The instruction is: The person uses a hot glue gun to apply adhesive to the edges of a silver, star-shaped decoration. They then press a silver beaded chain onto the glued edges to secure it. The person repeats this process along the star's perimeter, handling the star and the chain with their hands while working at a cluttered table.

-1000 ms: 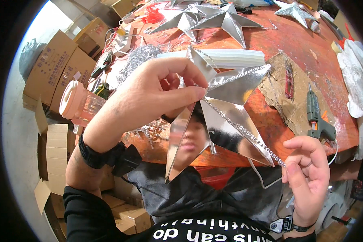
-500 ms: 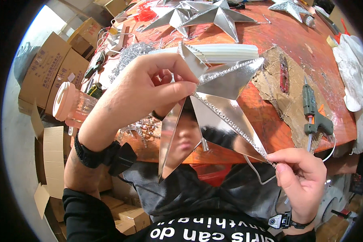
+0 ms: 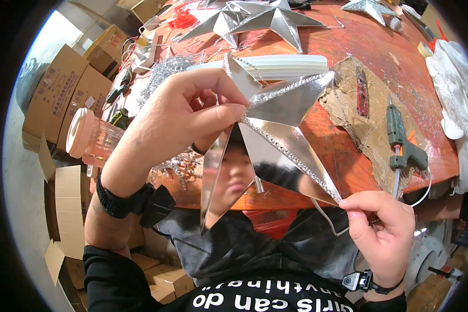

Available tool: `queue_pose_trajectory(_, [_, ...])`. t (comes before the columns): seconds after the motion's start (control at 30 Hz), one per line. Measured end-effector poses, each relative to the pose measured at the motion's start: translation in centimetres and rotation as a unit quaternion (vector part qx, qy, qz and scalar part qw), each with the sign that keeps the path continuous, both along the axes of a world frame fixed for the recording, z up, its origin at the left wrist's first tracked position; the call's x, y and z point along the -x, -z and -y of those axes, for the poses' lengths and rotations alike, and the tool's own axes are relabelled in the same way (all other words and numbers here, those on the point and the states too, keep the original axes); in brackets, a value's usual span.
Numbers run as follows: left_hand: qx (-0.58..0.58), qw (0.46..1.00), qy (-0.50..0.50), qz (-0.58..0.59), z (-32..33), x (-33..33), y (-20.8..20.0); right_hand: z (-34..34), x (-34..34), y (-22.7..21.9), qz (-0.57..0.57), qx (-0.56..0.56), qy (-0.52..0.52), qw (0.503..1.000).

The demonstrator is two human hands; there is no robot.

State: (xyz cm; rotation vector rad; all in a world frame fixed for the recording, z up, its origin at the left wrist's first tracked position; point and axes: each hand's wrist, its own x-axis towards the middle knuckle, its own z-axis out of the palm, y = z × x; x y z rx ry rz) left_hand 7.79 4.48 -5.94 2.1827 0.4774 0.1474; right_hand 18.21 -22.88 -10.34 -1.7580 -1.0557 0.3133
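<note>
A shiny silver five-pointed star (image 3: 265,151) with folded, mirror-like faces is held up in front of me above the table's near edge. Sparkling bead trim (image 3: 296,156) runs along the ridge from its centre to the lower right tip, and more lies on the upper right ridge. At the centre, my left hand (image 3: 187,112) is closed, thumb and forefinger pinching where the trims meet; its other fingers curl behind. My right hand (image 3: 380,229) pinches the lower right tip at the trim's end. A small metallic tube (image 3: 258,184) shows between the lower points.
Right of the star, a green glue gun (image 3: 400,140) and a red-handled knife (image 3: 362,93) lie on torn cardboard (image 3: 343,112). Other silver stars (image 3: 275,23) sit at the back. A pink-lidded cup (image 3: 91,136) stands by my left forearm. Cardboard boxes (image 3: 57,93) are stacked left.
The whole view has shifted slightly, moving the scene a little to the left. Both hands keep their places on the star, and the right fingers sit closer around its tip.
</note>
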Motion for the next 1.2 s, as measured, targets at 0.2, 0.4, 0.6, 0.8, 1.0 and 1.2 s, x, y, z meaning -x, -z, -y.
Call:
queue_pose_trajectory(0.2, [0.003,1.000,0.001,0.003,0.0,-0.1,0.1,0.1,0.0,0.2,0.062,-0.009,-0.005,0.998])
queue_pose_trajectory(0.4, [-0.015,1.000,0.003,0.006,-0.1,0.1,0.1,0.2,0.4,0.5,-0.035,0.001,0.014,0.999])
queue_pose_trajectory(0.6, [0.009,1.000,0.006,0.007,0.0,0.1,0.1,0.4,0.2,1.2,-0.153,-0.007,0.015,0.988])
queue_pose_trajectory(0.8, [0.019,1.000,0.004,0.010,-0.2,0.2,0.4,0.4,0.0,1.4,-0.273,-0.045,0.018,0.961])
queue_pose_trajectory(1.0, [0.041,0.999,0.002,0.011,0.0,0.2,0.4,0.3,0.0,1.5,-0.273,-0.058,0.013,0.960])
queue_pose_trajectory(1.2, [0.047,0.999,0.003,0.022,0.0,0.4,0.6,0.4,-0.3,2.2,-0.295,-0.061,-0.016,0.953])
